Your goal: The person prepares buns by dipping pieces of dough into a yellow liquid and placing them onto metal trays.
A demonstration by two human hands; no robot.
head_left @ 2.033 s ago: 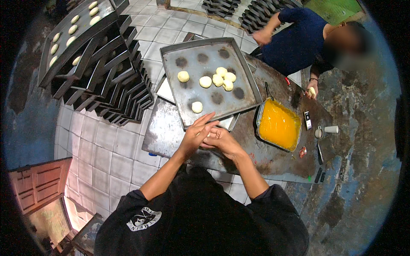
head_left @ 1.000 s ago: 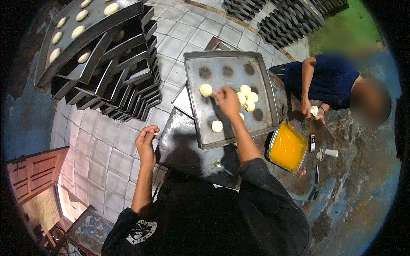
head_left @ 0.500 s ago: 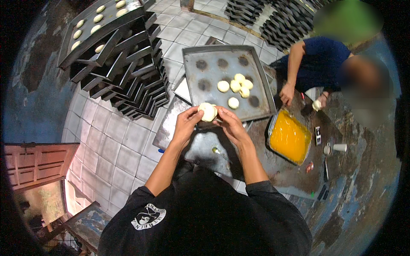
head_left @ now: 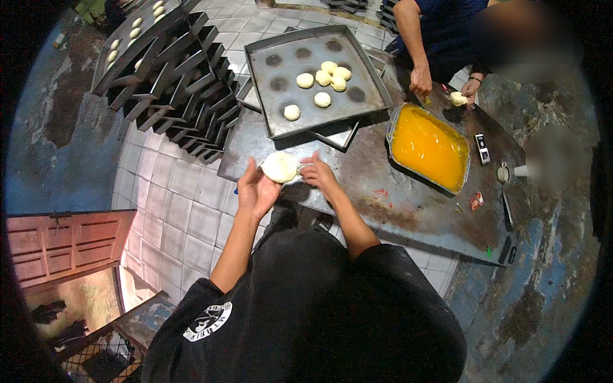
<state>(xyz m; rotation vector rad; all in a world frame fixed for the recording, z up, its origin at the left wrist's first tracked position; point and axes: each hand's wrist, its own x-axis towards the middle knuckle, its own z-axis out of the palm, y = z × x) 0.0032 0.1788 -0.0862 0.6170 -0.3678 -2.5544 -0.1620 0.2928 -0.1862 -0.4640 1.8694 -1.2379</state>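
A flattened round of pale dough rests on the fingers of my left hand, whose thumb stands up at its left edge. My right hand is just right of the round, fingers spread and slightly blurred, with a small gap between. Beyond my hands, a metal baking tray holds several dough balls. A cluster of them touches near the tray's middle. Single dough balls lie apart: one left of the cluster, another nearer me, and one toward the near left corner.
On the metal table, a rectangular pan of orange-yellow filling stands at the right. Across it, a co-worker's hand reaches over the pan's far edge; the other holds dough. Stacked trays rise at left. A cup stands far right.
The dough, held between both hands before, now lies on my left hand, looking wider. My right hand has drawn away from it. The view has shifted, and the tray's near left ball shows.
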